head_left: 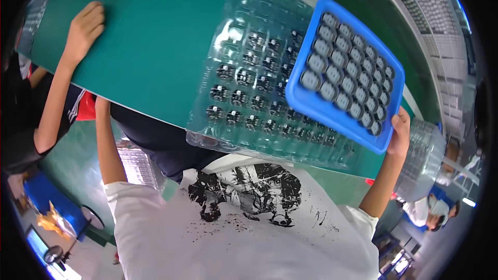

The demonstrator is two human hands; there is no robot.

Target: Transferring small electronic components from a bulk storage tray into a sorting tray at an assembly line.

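Note:
My right hand [400,134] grips the near right corner of a blue tray [306,98] filled with several round grey parts. The blue tray is tilted over the right part of a clear plastic blister tray [244,46]. That clear tray holds rows of small black round components and lies on the green table [155,36], overhanging its near edge. My left forearm [106,145] reaches up to the table's near edge, and the hand itself is hidden under the table. My white printed shirt fills the lower middle.
A co-worker's hand [85,26] rests flat on the table at the far left. A stack of clear trays [425,161] stands at the right, with another person [436,210] below it. More clear trays [137,166] sit under the table.

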